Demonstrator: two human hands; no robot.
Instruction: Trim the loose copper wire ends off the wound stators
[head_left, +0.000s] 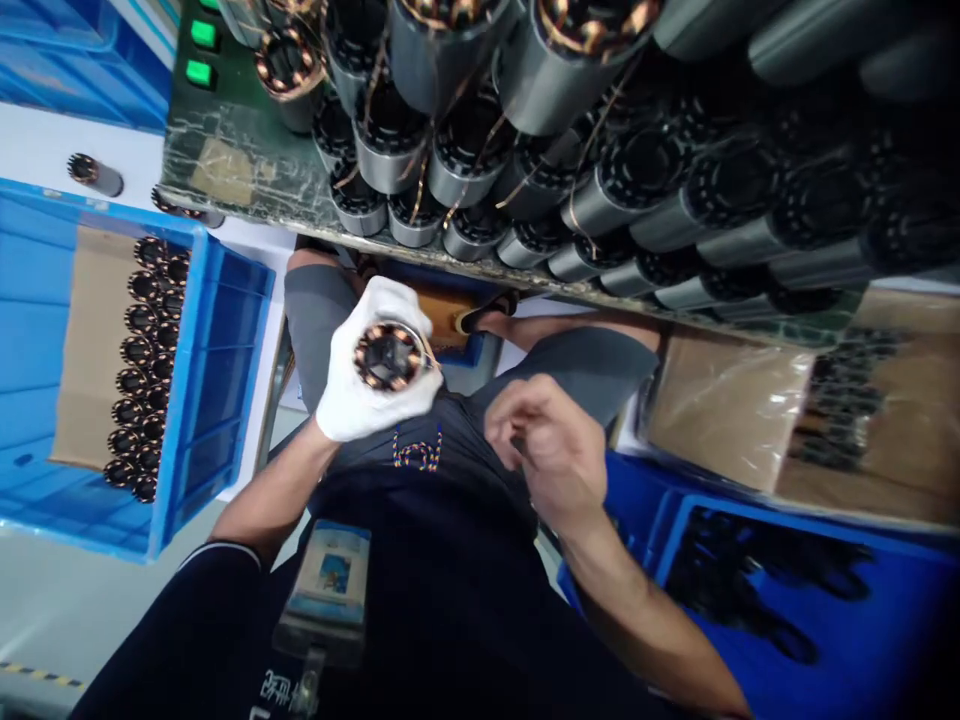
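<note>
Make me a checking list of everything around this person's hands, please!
Surface: green-topped workbench, worn, with two green buttons.
Job's things: one motor stator with copper windings, end facing the camera.
Clutter: many more stators piled on their sides on the bench; one stray stator on the white ledge.
Hands: gloved left hand grips the stator; bare right hand is curled over the lap, what it pinches cannot be told.
Cables: loose copper leads hang from the piled stators.
Surroundings: blue crate at left with rows of stators on cardboard; blue bin at right, contents dark.
</note>
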